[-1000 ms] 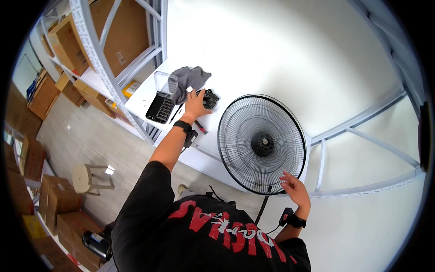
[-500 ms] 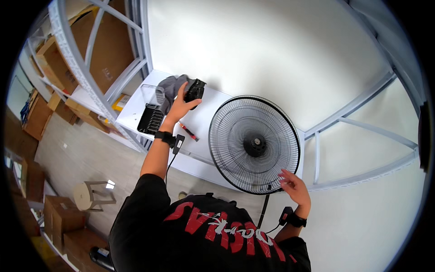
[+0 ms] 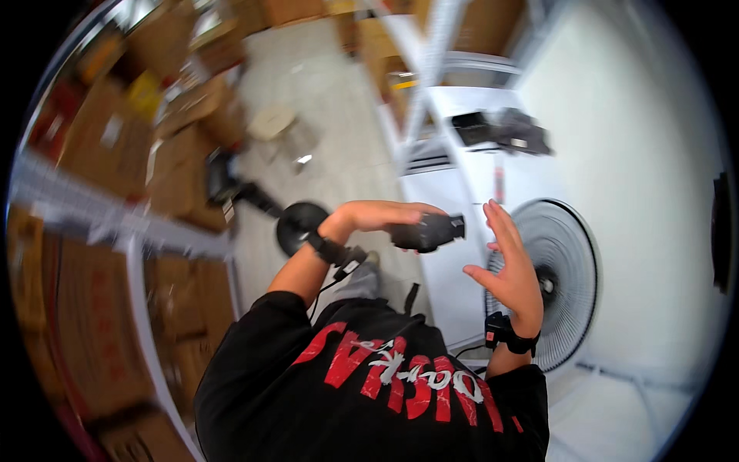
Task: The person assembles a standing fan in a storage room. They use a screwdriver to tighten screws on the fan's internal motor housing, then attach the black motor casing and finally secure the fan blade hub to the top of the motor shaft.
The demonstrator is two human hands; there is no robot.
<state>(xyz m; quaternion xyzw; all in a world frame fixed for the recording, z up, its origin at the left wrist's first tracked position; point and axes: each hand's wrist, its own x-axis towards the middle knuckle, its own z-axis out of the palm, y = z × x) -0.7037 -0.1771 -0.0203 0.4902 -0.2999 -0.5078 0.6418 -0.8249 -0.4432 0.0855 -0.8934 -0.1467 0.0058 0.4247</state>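
Note:
My left hand (image 3: 377, 215) is closed round a black plastic housing (image 3: 431, 233) that looks like a fan motor cover, held in the air in front of my body. Beside it on the right, my right hand (image 3: 514, 269) is raised with fingers stretched and thumb apart, holding nothing. The round wire fan grille (image 3: 577, 246) lies past my right hand on the white table (image 3: 443, 200), partly covered by that hand and forearm. On the floor to the left stands a black fan stand with a round base (image 3: 296, 229).
A grey cloth (image 3: 522, 132) and a black case (image 3: 471, 128) lie at the table's far end, with a red-and-black tool (image 3: 499, 182) nearer. A beige stool (image 3: 273, 123) stands on the floor. Shelving with cardboard boxes (image 3: 100, 308) lines the left.
My view has swung left, bringing the fan stand into sight. My left hand has carried the black housing off the table side to before my body; my right hand has left the grille's edge.

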